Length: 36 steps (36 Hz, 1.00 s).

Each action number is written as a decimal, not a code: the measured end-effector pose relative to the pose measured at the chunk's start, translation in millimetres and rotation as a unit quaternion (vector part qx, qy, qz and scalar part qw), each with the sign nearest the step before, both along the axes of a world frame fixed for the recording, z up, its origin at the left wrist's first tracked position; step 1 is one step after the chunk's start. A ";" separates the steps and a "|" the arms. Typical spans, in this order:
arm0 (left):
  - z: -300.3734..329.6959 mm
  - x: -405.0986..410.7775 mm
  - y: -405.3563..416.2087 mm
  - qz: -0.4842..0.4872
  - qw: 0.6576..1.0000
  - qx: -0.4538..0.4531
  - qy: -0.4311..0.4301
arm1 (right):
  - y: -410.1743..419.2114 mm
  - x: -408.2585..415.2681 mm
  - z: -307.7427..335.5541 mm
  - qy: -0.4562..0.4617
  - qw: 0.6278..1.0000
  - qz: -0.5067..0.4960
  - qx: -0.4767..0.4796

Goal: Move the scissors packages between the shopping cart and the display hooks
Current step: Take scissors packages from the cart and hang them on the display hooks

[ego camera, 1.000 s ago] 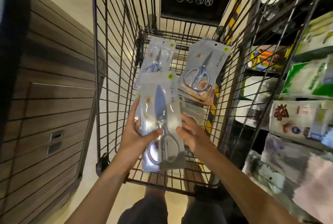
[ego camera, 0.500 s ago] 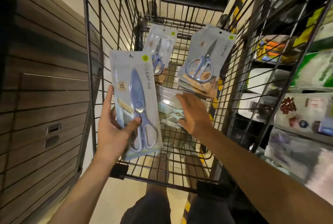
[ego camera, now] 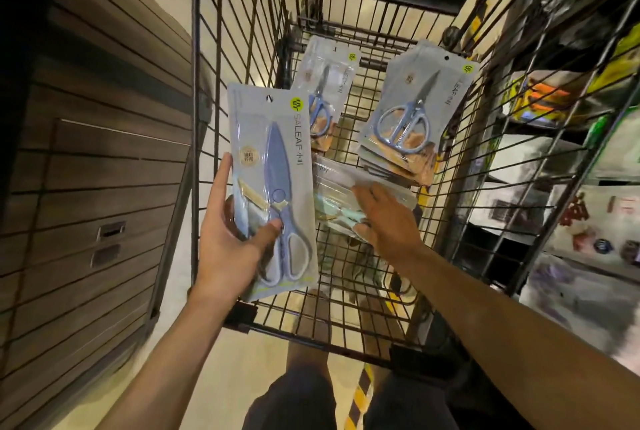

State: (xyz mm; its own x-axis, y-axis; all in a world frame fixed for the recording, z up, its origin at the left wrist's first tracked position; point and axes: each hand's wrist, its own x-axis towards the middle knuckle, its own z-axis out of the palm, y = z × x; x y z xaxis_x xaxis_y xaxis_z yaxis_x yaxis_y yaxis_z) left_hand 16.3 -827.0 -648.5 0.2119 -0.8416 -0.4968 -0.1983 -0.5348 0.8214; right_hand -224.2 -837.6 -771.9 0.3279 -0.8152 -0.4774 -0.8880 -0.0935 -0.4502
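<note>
My left hand (ego camera: pixel 228 249) grips a pale blue scissors package (ego camera: pixel 273 187), held upright over the near left corner of the black wire shopping cart (ego camera: pixel 329 312). The thumb lies across its front, the fingers are behind it. My right hand (ego camera: pixel 388 218) rests, fingers spread, on a clear package with mint-handled scissors (ego camera: pixel 341 201) lying in the cart. A stack of several packages with blue-handled scissors (ego camera: pixel 412 118) leans at the cart's right side. One more package (ego camera: pixel 325 97) leans at the far end.
A brown slatted wall panel (ego camera: pixel 86 170) runs along the left. Shelves with packaged goods (ego camera: pixel 571 170) stand to the right behind the cart's wire side. My legs in dark shorts (ego camera: pixel 294 398) show below the cart's near rim.
My left hand has lifted the blue package up and to the left. My right hand has let go of it and reached down onto the clear package in the cart.
</note>
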 end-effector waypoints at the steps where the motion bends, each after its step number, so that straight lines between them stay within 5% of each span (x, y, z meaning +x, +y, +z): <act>1: 1.7 -0.8 0.7 0.000 1.000 0.000 -0.001 | 0.4 -1.0 1.6 -0.012 1.000 0.000 0.014; 7: 14.9 -4.6 2.0 0.003 1.000 0.000 0.004 | 0.2 -3.6 19.0 -0.038 0.995 -0.015 0.089; 18: 100.9 -7.2 -14.4 -0.031 0.998 -0.054 0.012 | 12.9 -20.7 140.2 -0.238 0.904 -0.304 0.183; 27: 187.6 -2.4 -31.5 -0.117 0.988 -0.091 0.036 | 41.3 -34.4 256.7 -0.305 0.844 -0.440 0.039; 36: 252.7 -13.2 -19.3 -0.199 0.969 -0.134 0.061 | 106.3 -40.8 342.1 -0.387 0.738 -0.541 -0.107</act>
State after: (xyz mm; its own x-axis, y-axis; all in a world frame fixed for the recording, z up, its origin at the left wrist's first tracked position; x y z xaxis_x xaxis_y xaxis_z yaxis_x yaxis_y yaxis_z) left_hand 3.0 -846.3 -395.8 -0.2027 -0.9466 -0.2509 -0.2385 -0.2008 0.9502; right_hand -264.9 -731.3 -429.8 -0.4648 -0.8295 -0.3098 0.0216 0.3392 -0.9405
